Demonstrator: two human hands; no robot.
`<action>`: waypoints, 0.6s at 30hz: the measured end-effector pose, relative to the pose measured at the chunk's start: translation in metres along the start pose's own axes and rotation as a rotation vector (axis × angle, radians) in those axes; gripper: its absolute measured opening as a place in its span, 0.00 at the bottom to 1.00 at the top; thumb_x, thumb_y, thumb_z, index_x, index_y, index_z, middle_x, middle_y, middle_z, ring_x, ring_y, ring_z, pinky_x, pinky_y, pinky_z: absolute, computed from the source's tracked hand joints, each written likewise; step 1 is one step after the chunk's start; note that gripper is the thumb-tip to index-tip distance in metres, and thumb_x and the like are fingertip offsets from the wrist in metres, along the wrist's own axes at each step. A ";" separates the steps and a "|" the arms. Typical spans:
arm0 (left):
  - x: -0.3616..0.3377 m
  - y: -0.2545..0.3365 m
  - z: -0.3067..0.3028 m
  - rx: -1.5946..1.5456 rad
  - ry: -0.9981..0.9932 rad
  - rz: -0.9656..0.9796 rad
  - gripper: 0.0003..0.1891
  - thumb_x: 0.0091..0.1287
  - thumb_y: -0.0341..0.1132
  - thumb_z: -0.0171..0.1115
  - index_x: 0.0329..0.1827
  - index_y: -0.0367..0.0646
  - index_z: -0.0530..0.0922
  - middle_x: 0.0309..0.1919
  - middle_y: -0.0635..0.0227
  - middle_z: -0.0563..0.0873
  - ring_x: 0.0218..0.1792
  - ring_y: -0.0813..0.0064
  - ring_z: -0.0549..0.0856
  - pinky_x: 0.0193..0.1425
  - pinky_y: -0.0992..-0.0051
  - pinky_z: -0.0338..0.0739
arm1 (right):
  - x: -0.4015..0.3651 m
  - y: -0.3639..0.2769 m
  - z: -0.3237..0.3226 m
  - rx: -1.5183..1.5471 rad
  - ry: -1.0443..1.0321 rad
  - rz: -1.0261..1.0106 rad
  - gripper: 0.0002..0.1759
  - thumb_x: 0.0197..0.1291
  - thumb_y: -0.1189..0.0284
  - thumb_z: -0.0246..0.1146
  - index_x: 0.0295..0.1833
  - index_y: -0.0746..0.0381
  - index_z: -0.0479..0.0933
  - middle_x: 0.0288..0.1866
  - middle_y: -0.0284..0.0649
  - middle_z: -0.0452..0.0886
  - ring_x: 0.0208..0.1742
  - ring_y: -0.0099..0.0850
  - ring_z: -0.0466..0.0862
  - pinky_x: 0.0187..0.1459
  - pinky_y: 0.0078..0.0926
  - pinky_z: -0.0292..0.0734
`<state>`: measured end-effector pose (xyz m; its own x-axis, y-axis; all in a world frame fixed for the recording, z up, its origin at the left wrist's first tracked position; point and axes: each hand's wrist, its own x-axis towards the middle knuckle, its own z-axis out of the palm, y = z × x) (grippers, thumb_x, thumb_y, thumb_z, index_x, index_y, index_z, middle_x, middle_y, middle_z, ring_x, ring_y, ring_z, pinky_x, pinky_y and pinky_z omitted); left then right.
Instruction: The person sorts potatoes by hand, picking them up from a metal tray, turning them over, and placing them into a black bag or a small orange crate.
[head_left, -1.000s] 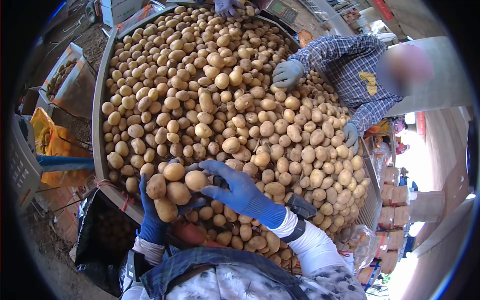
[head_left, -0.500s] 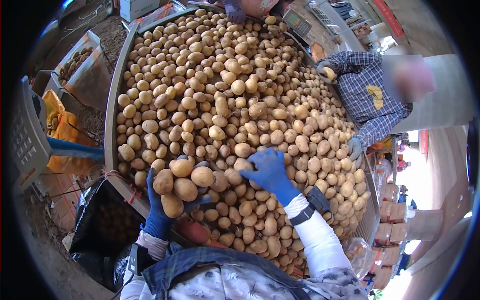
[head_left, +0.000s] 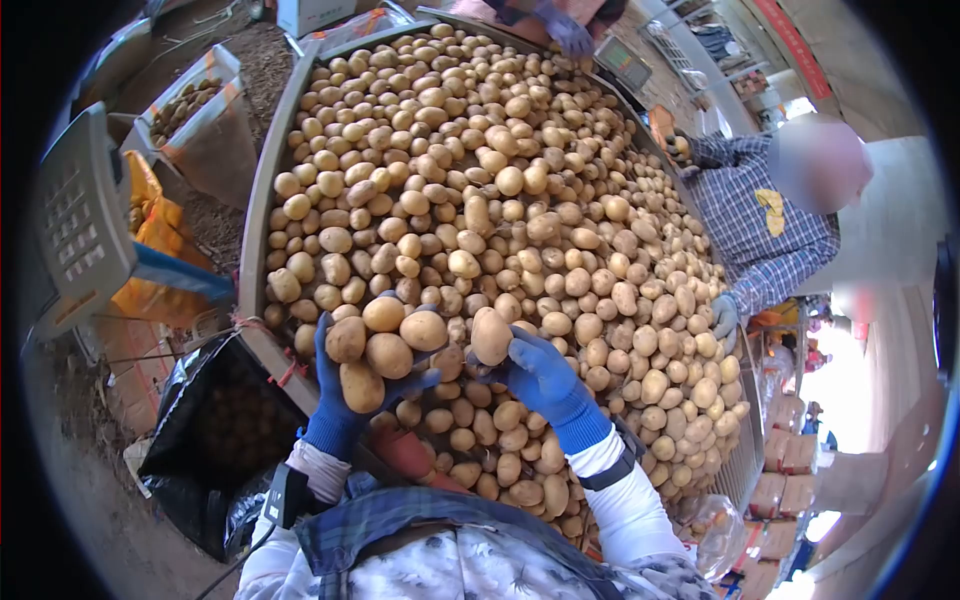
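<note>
A wide heap of potatoes [head_left: 540,220] covers the sorting table in front of me. My left hand [head_left: 335,415], in a blue glove, is closed around several potatoes [head_left: 388,354] piled in the palm and against the fingers. To its right, my right hand [head_left: 548,378], also blue-gloved, grips a single potato [head_left: 490,336] between thumb and fingers, just above the heap. Part of the right fingers is hidden behind that potato. The two hands are a short gap apart, near the table's front edge.
A black bag [head_left: 215,440] with potatoes inside hangs at the left front corner. Beyond the table's rim [head_left: 262,200] stand a blue-grey plastic chair [head_left: 85,215], an orange sack [head_left: 165,270] and a white container [head_left: 205,120]. One co-worker [head_left: 760,230] is at the right, another's gloved hand [head_left: 568,30] at the back.
My right hand has picked up a potato from the heap and turned it upward. The left hand still holds its potatoes. The co-worker's far hand has moved, and the view has shifted slightly.
</note>
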<state>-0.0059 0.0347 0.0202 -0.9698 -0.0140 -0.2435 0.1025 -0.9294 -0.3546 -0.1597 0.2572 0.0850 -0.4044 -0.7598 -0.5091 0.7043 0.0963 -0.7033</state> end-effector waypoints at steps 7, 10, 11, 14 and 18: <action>-0.018 0.001 0.009 0.291 -0.249 0.076 0.42 0.72 0.68 0.50 0.76 0.42 0.63 0.72 0.53 0.73 0.70 0.53 0.76 0.77 0.49 0.70 | -0.008 -0.002 0.078 -0.742 0.091 -0.230 0.28 0.70 0.67 0.65 0.70 0.69 0.70 0.57 0.40 0.82 0.62 0.26 0.79 0.64 0.28 0.76; -0.027 0.001 -0.003 0.309 -0.045 0.228 0.45 0.70 0.71 0.47 0.76 0.41 0.66 0.72 0.49 0.72 0.70 0.46 0.76 0.74 0.42 0.70 | -0.006 0.004 0.102 -1.264 0.066 -0.492 0.32 0.63 0.65 0.72 0.70 0.64 0.71 0.54 0.43 0.83 0.56 0.37 0.83 0.59 0.35 0.79; -0.033 0.003 -0.006 0.309 -0.050 0.242 0.45 0.70 0.71 0.47 0.76 0.41 0.66 0.72 0.49 0.72 0.70 0.46 0.76 0.74 0.42 0.70 | -0.004 0.005 0.109 -1.588 0.067 -0.643 0.33 0.61 0.64 0.73 0.69 0.63 0.72 0.54 0.44 0.84 0.54 0.42 0.84 0.57 0.38 0.79; -0.051 0.012 -0.012 0.159 -0.057 0.236 0.45 0.69 0.72 0.46 0.75 0.41 0.67 0.72 0.50 0.73 0.70 0.45 0.75 0.76 0.43 0.69 | 0.003 0.012 0.116 -1.598 0.000 -0.680 0.34 0.57 0.64 0.74 0.69 0.58 0.74 0.54 0.45 0.83 0.54 0.46 0.82 0.55 0.43 0.78; -0.080 0.020 -0.001 0.123 -0.221 0.274 0.47 0.69 0.75 0.41 0.77 0.44 0.66 0.76 0.50 0.68 0.73 0.44 0.71 0.77 0.42 0.63 | 0.001 0.016 0.148 -1.422 -0.046 -0.536 0.33 0.58 0.65 0.75 0.69 0.57 0.75 0.55 0.43 0.84 0.57 0.39 0.83 0.56 0.36 0.79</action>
<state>0.0741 0.0177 0.0321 -0.9359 -0.3352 -0.1083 0.3504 -0.9174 -0.1888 -0.0622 0.1627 0.1471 -0.3855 -0.9214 -0.0497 -0.6559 0.3115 -0.6875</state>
